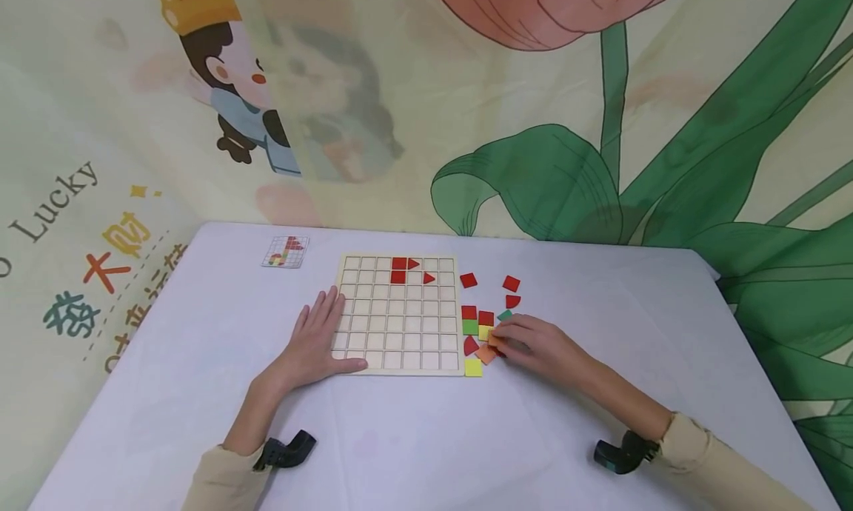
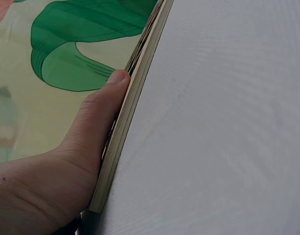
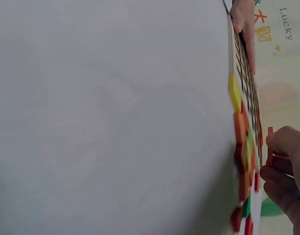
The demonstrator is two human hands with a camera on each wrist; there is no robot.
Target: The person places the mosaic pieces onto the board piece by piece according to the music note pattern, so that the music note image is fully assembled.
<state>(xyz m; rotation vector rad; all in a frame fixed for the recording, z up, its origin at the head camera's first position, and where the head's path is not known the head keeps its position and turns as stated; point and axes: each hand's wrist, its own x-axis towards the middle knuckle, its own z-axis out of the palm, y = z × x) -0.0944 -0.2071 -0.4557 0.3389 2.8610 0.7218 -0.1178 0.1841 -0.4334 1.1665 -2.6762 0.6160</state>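
Observation:
My left hand (image 1: pixel 308 352) lies with straight fingers along the left edge of a pale wooden grid board (image 1: pixel 386 333), its thumb on the near edge. In the left wrist view the thumb (image 2: pixel 93 115) rests along the board's side. At the board's right, my right hand (image 1: pixel 549 348) pinches a thin orange tile (image 3: pixel 270 147) between thumb and fingers, raised above the loose pieces. Two red square tiles (image 1: pixel 398 277) and two red pointed pieces (image 1: pixel 413 264) sit in cells near the board's far edge.
Several loose pieces lie right of the board, among them a yellow square (image 1: pixel 473 368), a green square (image 1: pixel 469 327), a red square (image 1: pixel 511 283) and a red quarter-round piece (image 1: pixel 512 301). A pattern card (image 1: pixel 286 252) lies at the far left of the white-covered table (image 1: pixel 400 452).

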